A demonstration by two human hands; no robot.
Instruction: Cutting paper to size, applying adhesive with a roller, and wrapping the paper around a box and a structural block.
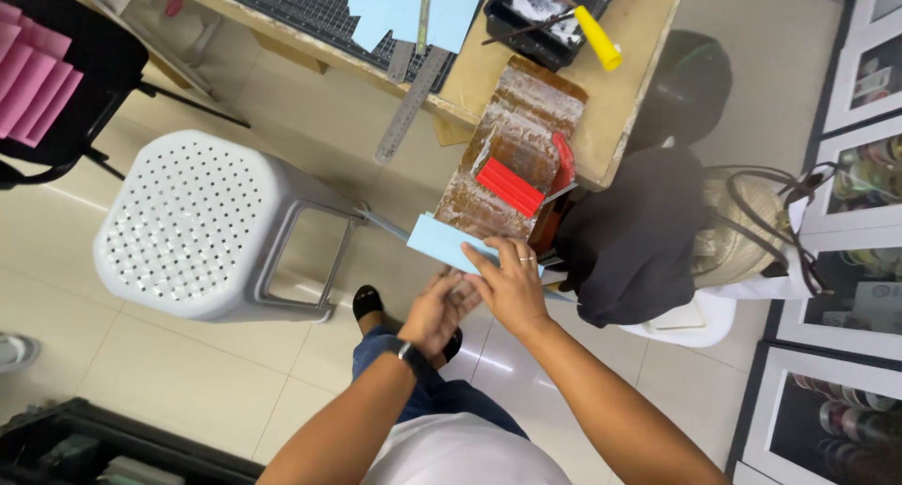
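My right hand [512,283] presses down on a light blue sheet of card [440,242] with fingers spread over its near edge. My left hand [440,308] sits just below and left of it, fingers curled under the same sheet; a dark watch is on that wrist. The sheet lies against the near end of a brown, stained wooden board [512,147] that overhangs the table. On the board rest red strips [510,186] and a red-handled tool [564,161].
A grey perforated stool [188,226] stands to the left. The wooden table [629,90] holds a steel ruler [410,104], blue card [399,6], a black tray [536,24] and a yellow-handled tool [598,39]. A dark cloth [639,231] and bag [742,231] lie right. Shelves line the right.
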